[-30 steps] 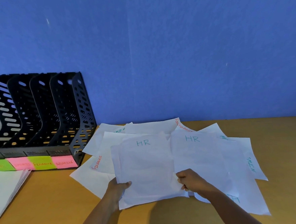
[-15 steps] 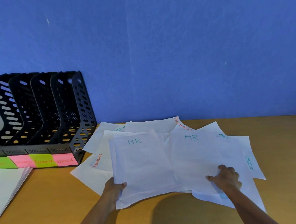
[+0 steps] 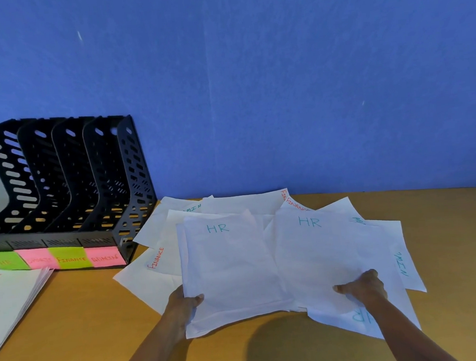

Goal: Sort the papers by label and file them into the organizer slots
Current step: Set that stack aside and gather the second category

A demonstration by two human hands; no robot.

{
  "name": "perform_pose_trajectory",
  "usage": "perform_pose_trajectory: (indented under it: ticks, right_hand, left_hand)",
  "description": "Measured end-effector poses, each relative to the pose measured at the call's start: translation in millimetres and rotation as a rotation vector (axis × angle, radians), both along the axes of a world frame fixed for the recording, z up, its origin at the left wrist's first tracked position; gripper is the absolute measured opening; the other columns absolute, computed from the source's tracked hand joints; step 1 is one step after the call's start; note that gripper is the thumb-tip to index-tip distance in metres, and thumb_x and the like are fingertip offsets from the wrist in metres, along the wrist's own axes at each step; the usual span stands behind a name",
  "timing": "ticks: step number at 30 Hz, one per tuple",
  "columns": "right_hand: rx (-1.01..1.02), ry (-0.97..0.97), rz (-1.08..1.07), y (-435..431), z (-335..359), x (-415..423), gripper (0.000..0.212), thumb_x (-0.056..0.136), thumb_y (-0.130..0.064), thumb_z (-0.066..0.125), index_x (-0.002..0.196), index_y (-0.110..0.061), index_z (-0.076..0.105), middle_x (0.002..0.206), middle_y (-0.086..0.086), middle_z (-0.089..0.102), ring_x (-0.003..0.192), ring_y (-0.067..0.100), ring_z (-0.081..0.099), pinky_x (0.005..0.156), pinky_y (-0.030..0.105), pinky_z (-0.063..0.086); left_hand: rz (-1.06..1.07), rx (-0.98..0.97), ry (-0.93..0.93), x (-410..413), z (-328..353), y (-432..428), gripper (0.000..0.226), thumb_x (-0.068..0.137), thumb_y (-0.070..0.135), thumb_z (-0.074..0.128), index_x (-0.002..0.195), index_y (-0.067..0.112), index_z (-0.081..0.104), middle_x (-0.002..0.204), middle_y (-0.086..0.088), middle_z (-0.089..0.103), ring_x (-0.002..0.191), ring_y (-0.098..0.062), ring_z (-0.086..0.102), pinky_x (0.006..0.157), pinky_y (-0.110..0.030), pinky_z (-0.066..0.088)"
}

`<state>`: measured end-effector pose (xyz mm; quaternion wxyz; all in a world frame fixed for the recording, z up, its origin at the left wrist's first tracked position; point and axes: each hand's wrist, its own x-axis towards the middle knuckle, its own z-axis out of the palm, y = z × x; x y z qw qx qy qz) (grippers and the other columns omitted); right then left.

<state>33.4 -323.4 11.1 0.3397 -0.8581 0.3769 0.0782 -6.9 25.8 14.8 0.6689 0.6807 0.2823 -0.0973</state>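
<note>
Head view: two HR-marked sheets top the spread papers [image 3: 142,280] on the counter [image 3: 73,333], right of the black organizer [image 3: 130,188], long edges running away from the person. The left hand [image 3: 183,305] grasps the left HR sheet [image 3: 228,265] by its near corner, thumb on top. The right hand [image 3: 365,287] pinches the right HR sheet [image 3: 315,259] at its near edge, fingers [image 3: 351,288] curled. The left hand is nearer the organizer, whose green HR label [image 3: 4,261] marks the slot farthest from the sheets.

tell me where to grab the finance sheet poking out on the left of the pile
Pinch the FINANCE sheet at its bare left edge, by the red label, coming from the left. Only that strip shows; the rest lies under the HR sheets that the left hand holds, so sliding it out leftward probably works best.
</note>
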Motion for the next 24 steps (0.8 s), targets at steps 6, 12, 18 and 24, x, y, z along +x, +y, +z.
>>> perform_pose_trajectory:
  ticks: [6,12,18,24]
  right_hand:
    - [0.102,-0.22,-0.013,21.0,9.9,-2.7,0.043,0.08,-0.012,0.064,0.118,0.003,0.051,0.117,0.026,0.059,0.108,0.042,0.055,0.09,0.044,0.044]
    - [-0.024,-0.495,0.216,63.3,63.8,1.3,0.034,0.095,-0.014,0.046,0.125,0.0,0.048,0.124,0.024,0.058,0.115,0.042,0.053,0.097,0.043,0.042]
    - [-0.133,-0.624,0.565,104.7,107.4,-9.0,0.038,0.099,-0.025,0.036,0.133,-0.012,0.045,0.121,0.017,0.062,0.109,0.036,0.058,0.093,0.04,0.046]
    - [0.04,-0.836,0.581,127.2,134.7,-21.6,0.034,0.099,-0.021,0.037,0.128,-0.009,0.051,0.097,0.01,0.066,0.085,0.025,0.06,0.07,0.022,0.041]
  left_hand:
    - [0.012,0.019,-0.002,0.4,-2.8,1.9,0.041,0.089,-0.002,0.056,0.128,-0.004,0.047,0.128,-0.023,0.055,0.116,-0.043,0.05,0.099,-0.049,0.042]
    - [0.017,0.022,0.01,-2.3,-5.6,-2.2,0.04,0.091,0.004,0.053,0.13,-0.003,0.046,0.13,-0.022,0.055,0.116,-0.043,0.05,0.098,-0.048,0.042]
    - [-0.002,-0.009,0.0,-2.3,-4.8,-2.7,0.042,0.091,-0.002,0.051,0.132,-0.008,0.043,0.135,-0.025,0.05,0.123,-0.043,0.046,0.105,-0.047,0.036]
    - [-0.018,0.006,0.012,-6.2,0.5,-1.7,0.04,0.094,0.001,0.048,0.132,-0.008,0.043,0.133,-0.026,0.05,0.122,-0.043,0.046,0.101,-0.045,0.037]
